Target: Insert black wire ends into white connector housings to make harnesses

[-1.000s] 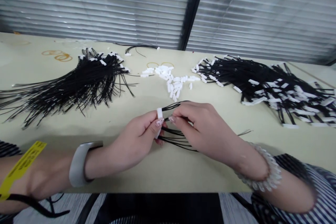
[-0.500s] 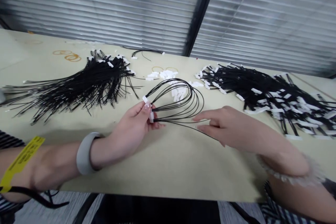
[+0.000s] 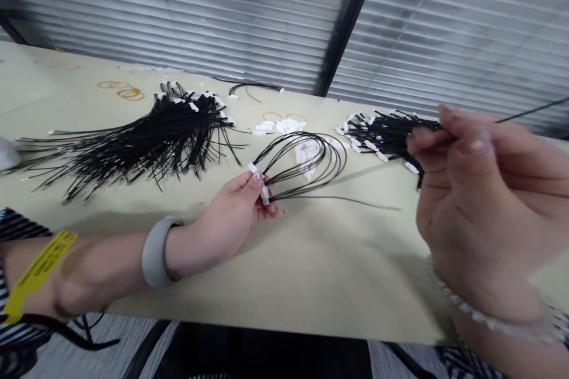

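Observation:
My left hand pinches the white connectors of a wire harness, whose thin black wires loop out to the right. One loose wire end trails rightward from the lower connector, above the table. My right hand is raised close to the camera, its thumb and fingers closed on a black wire. That wire sticks out to the right past the fingers, and a faint stretch of it runs back toward the loops. Some of the right fingers are blurred.
Left on the table lies a pile of black wires with white connectors. Another pile sits at right, partly behind my right hand. Loose white connectors lie mid-table, rubber bands at the back left. Window blinds stand behind.
My right hand has risen up and to the right, nearer the camera, drawing a black wire with it. My left hand keeps its grip on the connectors, shifted slightly right.

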The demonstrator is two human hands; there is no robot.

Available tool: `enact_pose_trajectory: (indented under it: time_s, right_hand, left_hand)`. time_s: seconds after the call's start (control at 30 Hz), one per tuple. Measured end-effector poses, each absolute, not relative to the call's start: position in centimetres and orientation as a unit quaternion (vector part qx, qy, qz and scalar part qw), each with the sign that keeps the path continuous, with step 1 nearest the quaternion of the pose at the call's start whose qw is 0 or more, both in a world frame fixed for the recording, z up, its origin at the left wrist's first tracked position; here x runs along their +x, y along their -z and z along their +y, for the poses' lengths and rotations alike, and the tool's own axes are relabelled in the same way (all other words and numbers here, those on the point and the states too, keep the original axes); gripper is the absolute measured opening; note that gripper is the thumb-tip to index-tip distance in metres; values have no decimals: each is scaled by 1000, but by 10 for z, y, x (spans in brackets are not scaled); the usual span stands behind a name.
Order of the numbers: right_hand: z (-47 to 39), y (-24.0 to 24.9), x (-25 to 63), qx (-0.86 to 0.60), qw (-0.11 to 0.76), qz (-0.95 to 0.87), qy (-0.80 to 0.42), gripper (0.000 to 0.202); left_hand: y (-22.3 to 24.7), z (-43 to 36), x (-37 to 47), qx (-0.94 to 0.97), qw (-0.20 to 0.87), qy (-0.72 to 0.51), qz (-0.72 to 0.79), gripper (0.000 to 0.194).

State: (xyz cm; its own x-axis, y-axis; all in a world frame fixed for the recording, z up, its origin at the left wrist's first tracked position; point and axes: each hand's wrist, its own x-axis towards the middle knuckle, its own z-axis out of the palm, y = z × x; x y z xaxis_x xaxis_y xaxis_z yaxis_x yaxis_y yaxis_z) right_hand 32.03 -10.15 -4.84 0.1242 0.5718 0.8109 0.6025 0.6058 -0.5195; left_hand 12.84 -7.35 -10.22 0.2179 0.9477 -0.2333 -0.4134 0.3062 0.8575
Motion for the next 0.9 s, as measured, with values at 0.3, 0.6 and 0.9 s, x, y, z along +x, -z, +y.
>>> enact_pose_trajectory:
  time_s: [0.3,0.6,0.9]
  right_hand:
    - [-103,49,309,-466,357,-800,-121,19]
    - [-99,53,315,-474,309,-822,-56,14]
    - [-97,54,313,-468,226,-850,-86,21]
  left_hand:
    - [113,-78,122,507,630,-420,413,24]
    - [108,-81,122,546,607,-387,429,25]
    - [111,-83,120,573,590,-384,419,25]
